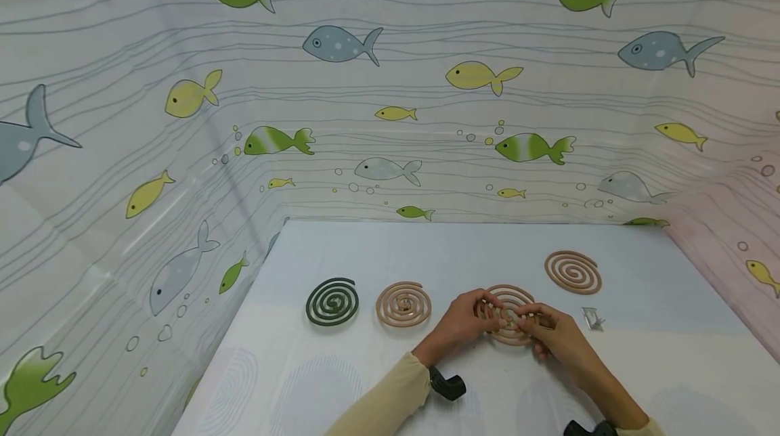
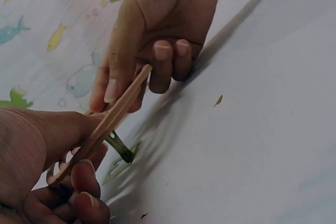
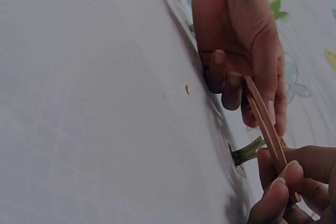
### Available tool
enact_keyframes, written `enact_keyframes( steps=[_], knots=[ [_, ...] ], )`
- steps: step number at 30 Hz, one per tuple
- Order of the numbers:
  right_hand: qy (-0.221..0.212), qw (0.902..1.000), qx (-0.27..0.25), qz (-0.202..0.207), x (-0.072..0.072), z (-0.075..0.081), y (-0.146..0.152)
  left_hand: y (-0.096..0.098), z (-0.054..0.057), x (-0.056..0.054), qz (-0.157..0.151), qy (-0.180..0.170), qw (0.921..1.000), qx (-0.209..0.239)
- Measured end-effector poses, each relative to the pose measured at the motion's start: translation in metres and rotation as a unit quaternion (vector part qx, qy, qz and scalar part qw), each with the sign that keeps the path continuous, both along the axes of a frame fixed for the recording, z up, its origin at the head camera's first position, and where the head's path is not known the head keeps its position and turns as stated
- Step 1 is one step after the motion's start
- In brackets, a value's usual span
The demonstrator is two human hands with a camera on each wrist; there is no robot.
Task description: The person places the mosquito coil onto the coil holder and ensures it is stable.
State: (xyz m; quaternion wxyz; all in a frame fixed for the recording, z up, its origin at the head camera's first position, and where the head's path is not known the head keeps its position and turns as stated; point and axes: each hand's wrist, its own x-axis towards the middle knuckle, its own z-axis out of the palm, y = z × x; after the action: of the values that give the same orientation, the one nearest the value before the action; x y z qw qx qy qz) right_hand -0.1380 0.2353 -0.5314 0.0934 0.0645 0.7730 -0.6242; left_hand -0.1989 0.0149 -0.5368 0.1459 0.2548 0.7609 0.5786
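- The left hand [image 1: 466, 319] pinched the left side of a brown coil [image 2: 111, 116], its thumb reaching in toward the centre.
- The right hand [image 1: 557, 336] pinched the opposite side, so the grips faced each other across the rings.
- That coil was raised off the white tabletop [image 1: 390, 246], right of the table's middle, with a small metal stand [image 2: 123, 153] under it; whether the two were joined could not be told.
- A second brown coil [image 1: 403, 304] lay just left of the left hand, a narrow strip of tabletop between them.
- A dark green coil [image 1: 332, 302] lay beyond it, nearer the table's left edge.
- Just right of the right hand sat a loose metal stand [image 1: 592, 319]; a third brown coil [image 1: 573, 272] lay behind it.
- The table's far edge met a fish-patterned sheet [image 1: 341, 104], well behind both hands.
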Motion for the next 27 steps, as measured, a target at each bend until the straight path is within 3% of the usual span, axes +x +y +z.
enact_keyframes(
  steps=[21,27],
  knots=[
    [0.007,0.9999,-0.008,0.007,-0.0013,-0.0003,-0.0051,-0.0055,-0.0018,-0.0037,-0.006,-0.009,0.9998,0.016],
    [0.011,0.9999,0.000,0.007,-0.0028,0.0004,-0.0075,-0.0076,-0.0024,-0.0051,0.004,0.007,1.0000,0.001]
  ],
)
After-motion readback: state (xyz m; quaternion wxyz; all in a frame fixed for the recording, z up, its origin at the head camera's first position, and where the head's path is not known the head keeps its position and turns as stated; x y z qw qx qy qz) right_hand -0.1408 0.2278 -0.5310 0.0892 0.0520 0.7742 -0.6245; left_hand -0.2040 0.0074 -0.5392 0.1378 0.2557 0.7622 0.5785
